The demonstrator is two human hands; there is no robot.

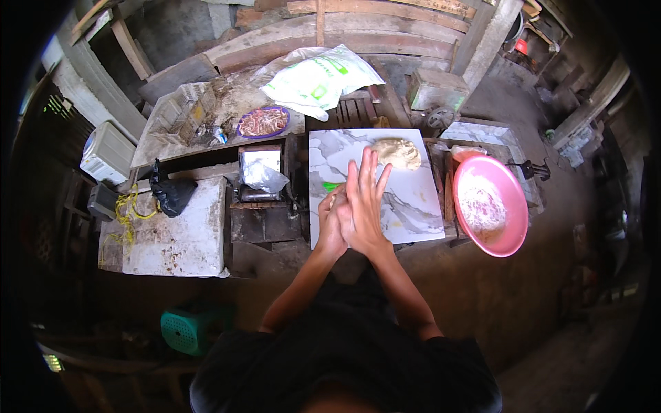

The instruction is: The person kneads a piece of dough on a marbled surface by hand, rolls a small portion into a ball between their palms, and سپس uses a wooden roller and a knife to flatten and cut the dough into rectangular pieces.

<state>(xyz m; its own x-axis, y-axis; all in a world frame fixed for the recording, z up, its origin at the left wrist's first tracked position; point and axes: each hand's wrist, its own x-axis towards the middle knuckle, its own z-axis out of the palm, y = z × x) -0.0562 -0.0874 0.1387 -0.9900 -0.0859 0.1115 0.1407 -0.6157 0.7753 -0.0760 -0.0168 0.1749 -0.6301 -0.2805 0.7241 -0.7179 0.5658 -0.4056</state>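
Observation:
Both hands meet palm to palm above the marble-patterned board (413,213). My right hand (367,203) has its fingers stretched out and apart, pressing against the left one. Partly covered by it, my left hand (332,226) is cupped, with its fingers bent. Something pale shows at the left hand's fingers, too small and covered to make out. Just beyond the fingertips, a lump of pale dough (401,153) lies on the board's far right part. A bright green object (330,186) sticks out beside the left hand; its kind is hidden.
To the right, a pink basin (518,220) holds white flour. A purple-rimmed plate (241,129) of shredded reddish food, a white-green sack (323,79) and a plastic crate (180,113) stand farther back. A black bag (175,193) sits at left, a green stool (184,332) below.

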